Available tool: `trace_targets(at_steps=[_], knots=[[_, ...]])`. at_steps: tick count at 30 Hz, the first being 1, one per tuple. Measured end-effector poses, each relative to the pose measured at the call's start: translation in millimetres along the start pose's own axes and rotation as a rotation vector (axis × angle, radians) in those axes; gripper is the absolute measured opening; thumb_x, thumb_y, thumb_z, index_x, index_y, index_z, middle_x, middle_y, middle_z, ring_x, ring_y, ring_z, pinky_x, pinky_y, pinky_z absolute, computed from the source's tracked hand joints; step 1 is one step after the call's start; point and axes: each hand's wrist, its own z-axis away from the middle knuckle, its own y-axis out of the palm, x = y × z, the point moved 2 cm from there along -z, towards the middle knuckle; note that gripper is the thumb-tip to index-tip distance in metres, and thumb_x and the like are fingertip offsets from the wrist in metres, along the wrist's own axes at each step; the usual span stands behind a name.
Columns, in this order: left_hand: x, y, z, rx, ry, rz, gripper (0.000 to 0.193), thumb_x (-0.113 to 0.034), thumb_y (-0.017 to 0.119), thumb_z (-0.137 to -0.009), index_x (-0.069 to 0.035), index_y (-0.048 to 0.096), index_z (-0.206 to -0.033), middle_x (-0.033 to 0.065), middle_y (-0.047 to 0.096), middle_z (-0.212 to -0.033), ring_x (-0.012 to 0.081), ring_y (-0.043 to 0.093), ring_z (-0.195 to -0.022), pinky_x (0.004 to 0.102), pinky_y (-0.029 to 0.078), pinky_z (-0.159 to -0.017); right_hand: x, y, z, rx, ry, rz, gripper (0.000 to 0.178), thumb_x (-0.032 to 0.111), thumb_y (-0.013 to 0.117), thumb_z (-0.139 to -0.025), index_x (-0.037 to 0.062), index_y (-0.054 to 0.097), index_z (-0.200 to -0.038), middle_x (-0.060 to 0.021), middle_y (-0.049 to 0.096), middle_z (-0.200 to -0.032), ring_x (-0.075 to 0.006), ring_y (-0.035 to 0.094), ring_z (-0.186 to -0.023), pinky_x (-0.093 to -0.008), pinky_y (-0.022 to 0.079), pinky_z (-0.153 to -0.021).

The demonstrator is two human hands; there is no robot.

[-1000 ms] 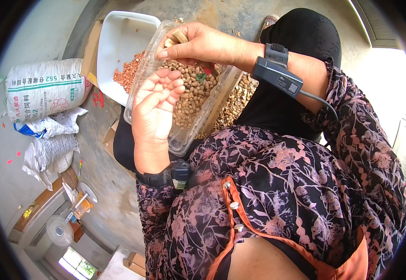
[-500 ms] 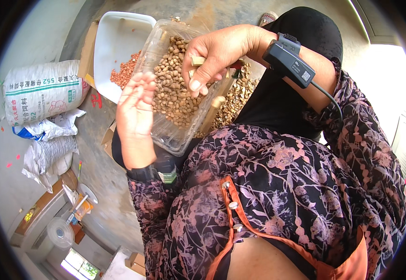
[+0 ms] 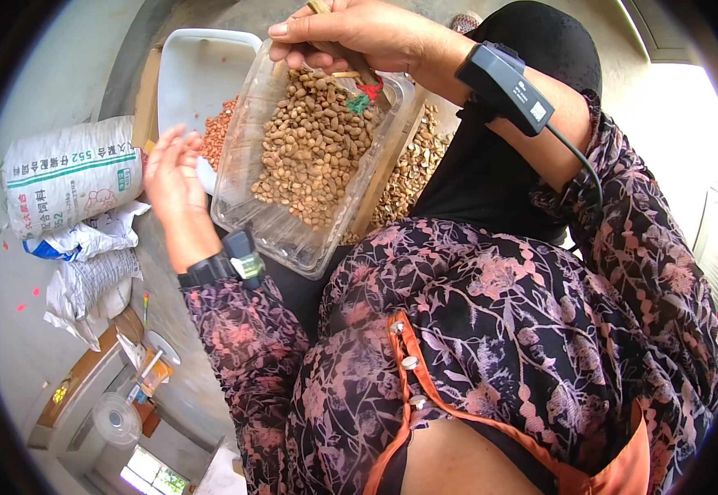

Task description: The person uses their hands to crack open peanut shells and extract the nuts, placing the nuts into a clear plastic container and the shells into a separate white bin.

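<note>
A clear plastic tray point(image 3: 293, 206) of brown shelled nuts point(image 3: 313, 148) lies tilted on the person's lap, its far end higher than its near end. The right hand point(image 3: 350, 33) is over the tray's far end, fingers curled down and closed on what looks like a small dark tool or stick with a red and green bit near its tip; the view is too cramped there to tell exactly what it is. A black sensor box point(image 3: 503, 87) is strapped to the right wrist, with a cable running down the arm.

The left hand point(image 3: 173, 177) is just beside the tray's left edge, open with the fingers spread and slightly bent, palm turned toward the tray, holding nothing. It is near the tray wall, but I cannot tell whether it touches. A black wrist device point(image 3: 227, 264) sits on the left wrist.

Beyond the tray, a white plastic tub point(image 3: 194, 66) holds reddish-skinned nuts point(image 3: 214, 140). To the tray's right, a heap of pale shells point(image 3: 412, 169) lies on the ground. At left, 1 printed white sack point(image 3: 66, 177) lies on its side above crumpled white bags point(image 3: 87, 280).
</note>
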Motion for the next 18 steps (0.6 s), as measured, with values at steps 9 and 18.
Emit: trace_targets(at_steps=[9, 18], knots=[[112.0, 60.9, 33.7, 0.420, -0.207, -0.628, 0.020, -0.005, 0.062, -0.082, 0.002, 0.063, -0.101, 0.0068, 0.064, -0.081, 0.0147, 0.060, -0.067, 0.0249, 0.048, -0.061, -36.4, -18.2, -30.8, 0.001, -0.093, -0.117, 0.036, 0.037, 0.065, -0.089, 0.0006, 0.068, -0.091, 0.0020, 0.057, -0.068, -0.0010, 0.046, -0.053, -0.0153, 0.039, -0.048], [125.5, 84.0, 31.4, 0.462, 0.284, -1.276, 0.022, -0.008, 0.066, -0.076, -0.003, 0.065, -0.097, 0.0097, 0.062, -0.079, 0.0209, 0.061, -0.072, 0.0319, 0.050, -0.069, -37.0, -7.0, -19.4, 0.017, -0.039, -0.066, 0.054, 0.053, 0.059, -0.089, 0.0009, 0.065, -0.100, 0.0018, 0.055, -0.075, -0.0049, 0.050, -0.062, -0.0182, 0.044, -0.056]])
